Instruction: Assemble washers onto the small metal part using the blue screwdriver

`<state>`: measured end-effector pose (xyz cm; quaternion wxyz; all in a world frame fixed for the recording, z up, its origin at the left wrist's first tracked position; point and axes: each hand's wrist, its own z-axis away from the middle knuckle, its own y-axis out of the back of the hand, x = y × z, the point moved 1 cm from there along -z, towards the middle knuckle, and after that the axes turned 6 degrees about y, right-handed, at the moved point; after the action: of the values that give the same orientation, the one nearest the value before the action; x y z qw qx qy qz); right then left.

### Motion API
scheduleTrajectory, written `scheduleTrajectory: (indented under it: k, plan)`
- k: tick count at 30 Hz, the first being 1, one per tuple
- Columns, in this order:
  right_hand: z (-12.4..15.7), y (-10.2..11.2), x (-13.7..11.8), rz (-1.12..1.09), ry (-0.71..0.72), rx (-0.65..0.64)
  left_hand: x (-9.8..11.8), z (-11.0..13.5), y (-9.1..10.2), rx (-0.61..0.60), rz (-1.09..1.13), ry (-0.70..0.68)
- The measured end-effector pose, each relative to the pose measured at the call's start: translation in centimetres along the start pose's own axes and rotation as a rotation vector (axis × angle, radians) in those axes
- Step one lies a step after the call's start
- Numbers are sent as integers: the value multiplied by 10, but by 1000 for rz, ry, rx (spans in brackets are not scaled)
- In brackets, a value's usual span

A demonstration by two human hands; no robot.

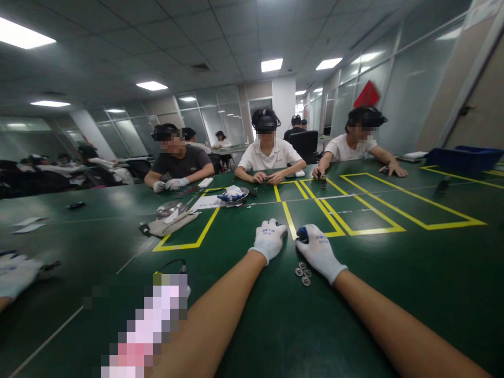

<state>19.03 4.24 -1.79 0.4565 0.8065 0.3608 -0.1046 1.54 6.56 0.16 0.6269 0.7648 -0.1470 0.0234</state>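
Note:
Both my hands wear white gloves and rest on the green table [394, 294], stretched out in front of me. My left hand [270, 237] is curled into a loose fist, knuckles up; what it holds, if anything, is hidden. My right hand [317, 247] is closed around a small dark blue object [302, 234] at its fingertips. The two hands sit a little apart, either side of a yellow tape line [290, 224]. Several small round metal washers [303, 273] lie on the table just left of my right wrist.
Three people in headsets sit across the table, hands on small parts. A metal bowl [168, 209], a grey cloth [171, 224] and papers [208, 201] lie at mid-left. A blue bin [464, 157] stands far right. Another person's gloved hand [16, 275] is at the left edge. Yellow tape rectangles mark the table.

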Motion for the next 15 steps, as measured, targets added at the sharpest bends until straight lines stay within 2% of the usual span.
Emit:
scheduleTrajectory:
  k: [4, 8, 12, 15]
  plan:
    - [-1, -2, 2, -24, 43, -36, -27, -18, 18, -145, -42, -34]
    - [-4, -3, 10, 68, 99, -51, -66, -25, 42, -281, -69, -66]
    - [-8, 5, 24, 150, 103, -83, -120, -19, 68, -337, -116, 20]
    - [-8, 18, 35, 152, 138, -118, -167, -3, 91, -347, -170, 110]
